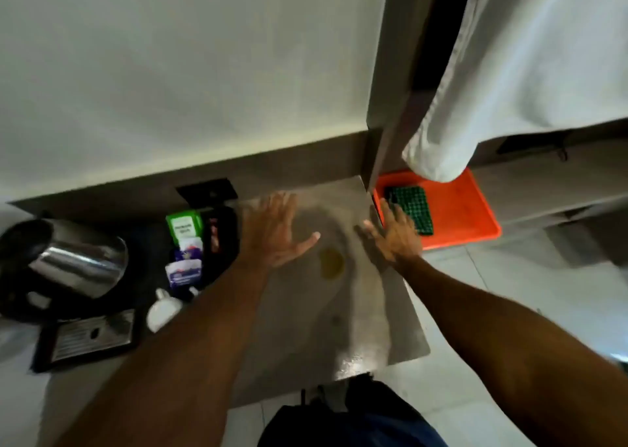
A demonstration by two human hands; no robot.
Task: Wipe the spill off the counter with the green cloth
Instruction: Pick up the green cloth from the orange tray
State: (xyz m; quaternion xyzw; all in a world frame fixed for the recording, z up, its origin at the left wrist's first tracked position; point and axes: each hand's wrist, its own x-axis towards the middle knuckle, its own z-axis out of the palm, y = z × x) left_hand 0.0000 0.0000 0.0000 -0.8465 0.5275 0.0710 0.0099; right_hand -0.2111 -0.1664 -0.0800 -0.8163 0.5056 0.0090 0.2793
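Reaching forward over the grey surface (367,314), two bare hands hover with nothing in them: the left hand (272,232) has its fingers spread wide and its thumb pointing toward the right, and the right hand (396,230) is also open, fingers splayed, its fingertips at the near edge of the orange tray (472,208). Between and slightly below the two hands lies one small yellowish spill (331,263), a single puddle on the bare surface, touched by neither hand. One green cloth (413,213), dark green with a grid pattern, lies flat in the left part of the orange tray, which sits past the right edge of the surface; the right hand's fingers overlap its left side in the view, though whether they touch it cannot be told. At the left of the surface stands one shiny metal kettle (78,263), tilted in the wide-angle view, with one dark rectangular tray (90,338) in front of it. Beside the left forearm is a black holder (222,239) with several sachets: one green packet (184,229) and at least two white and blue ones (185,266). One small white container (163,310) lies just below them. One white curtain (509,72) hangs above the orange tray.
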